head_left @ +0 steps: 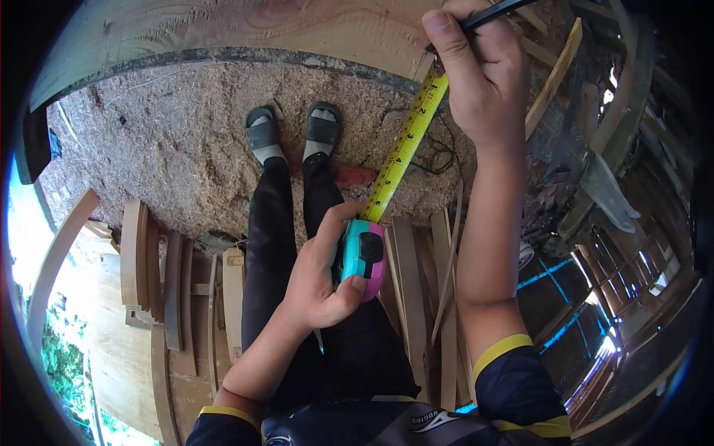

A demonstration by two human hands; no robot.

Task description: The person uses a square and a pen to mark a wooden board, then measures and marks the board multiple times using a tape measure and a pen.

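My left hand [309, 286] is closed around a teal and pink tape measure [372, 271] with a black button piece. Its yellow blade [404, 149] is drawn out, slanting up and to the right. My right hand [491, 93] is closed near the blade's far end, gripping a slim black stick like a pen or pencil [497, 11]. The blade's tip meets the near edge of a large wooden board [245, 30]; the right fingers partly hide that spot.
Wood shavings [178, 141] cover the ground around my sandalled feet [262, 130]. Curved wooden pieces [134, 253] stand at left, and long planks [409, 297] lie beside my legs. A red object [355, 176] and dark cord [442, 157] lie on the ground. Scrap timber [554, 74] is piled at right.
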